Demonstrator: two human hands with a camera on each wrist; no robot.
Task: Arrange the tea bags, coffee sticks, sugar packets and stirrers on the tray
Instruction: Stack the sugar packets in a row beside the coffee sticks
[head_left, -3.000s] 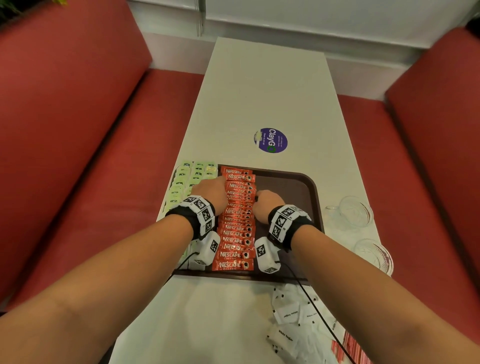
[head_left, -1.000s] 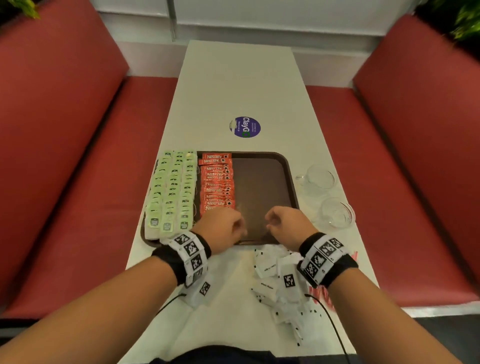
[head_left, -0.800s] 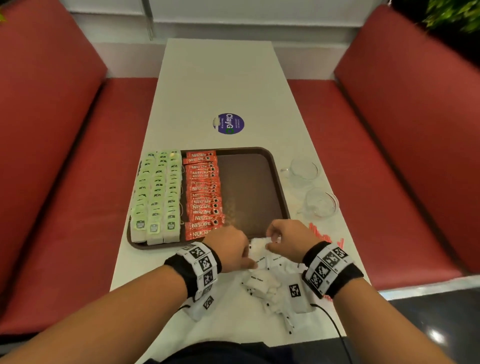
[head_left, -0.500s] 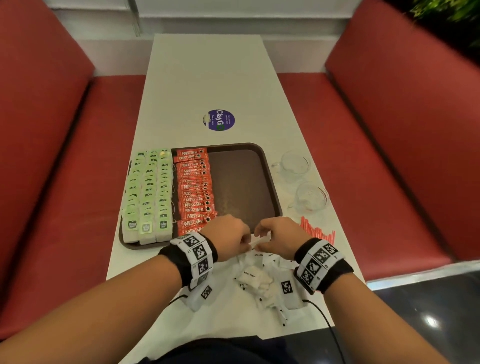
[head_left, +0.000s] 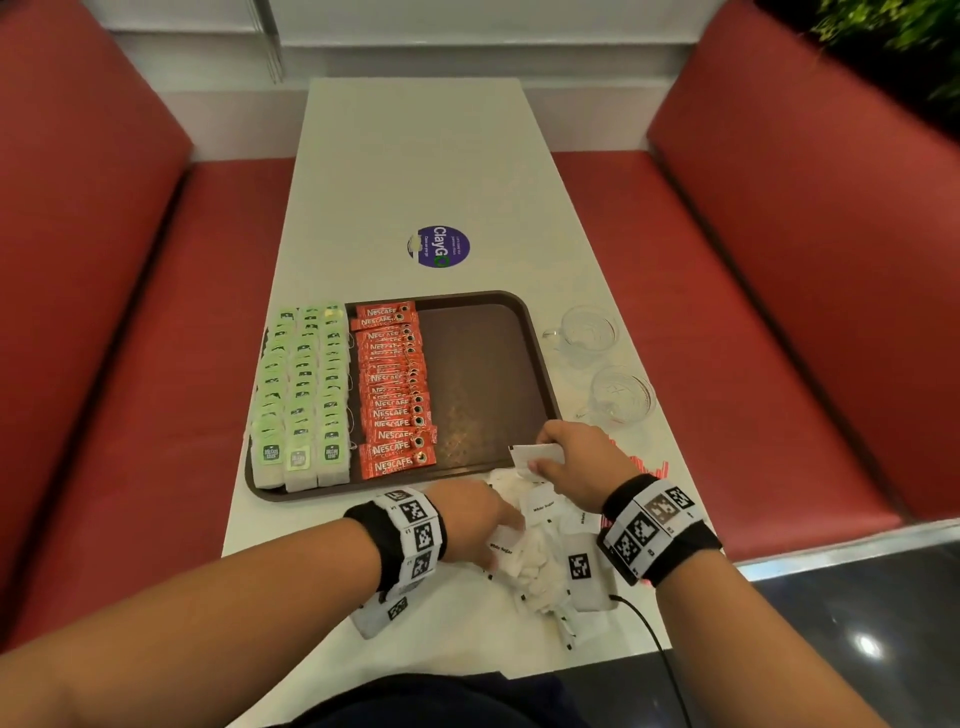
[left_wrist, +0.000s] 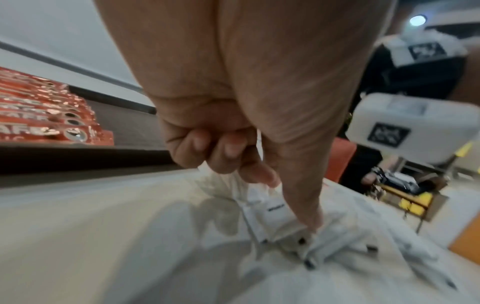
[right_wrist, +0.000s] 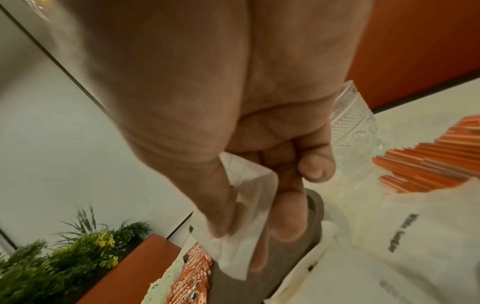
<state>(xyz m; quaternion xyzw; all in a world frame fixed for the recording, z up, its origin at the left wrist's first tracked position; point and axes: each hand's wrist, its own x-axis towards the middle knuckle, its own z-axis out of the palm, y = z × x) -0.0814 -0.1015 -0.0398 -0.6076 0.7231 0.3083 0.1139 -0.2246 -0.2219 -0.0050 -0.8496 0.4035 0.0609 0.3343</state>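
Note:
The brown tray (head_left: 488, 364) holds rows of green tea bags (head_left: 301, 395) on its left and red coffee sticks (head_left: 395, 395) in its middle; its right part is bare. White sugar packets (head_left: 540, 556) lie heaped on the table in front of the tray. My right hand (head_left: 540, 462) pinches one sugar packet (head_left: 535, 453) over the tray's near right corner; the right wrist view shows thumb and fingers on this packet (right_wrist: 246, 226). My left hand (head_left: 498, 543) reaches into the heap, fingers curled, pinching a packet (left_wrist: 275, 209). Red stirrers (head_left: 649, 467) lie right of my right hand.
Two glass cups (head_left: 587, 332) (head_left: 621, 395) stand on the table right of the tray. A round purple sticker (head_left: 439, 247) lies beyond the tray. Red benches (head_left: 130, 364) flank the white table (head_left: 415, 156). The table's near edge runs just behind the heap.
Both hands left the coffee sticks and came back to the sugar heap. The right hand has since lifted one packet toward the tray's near right corner; the left hand dropped into the heap.

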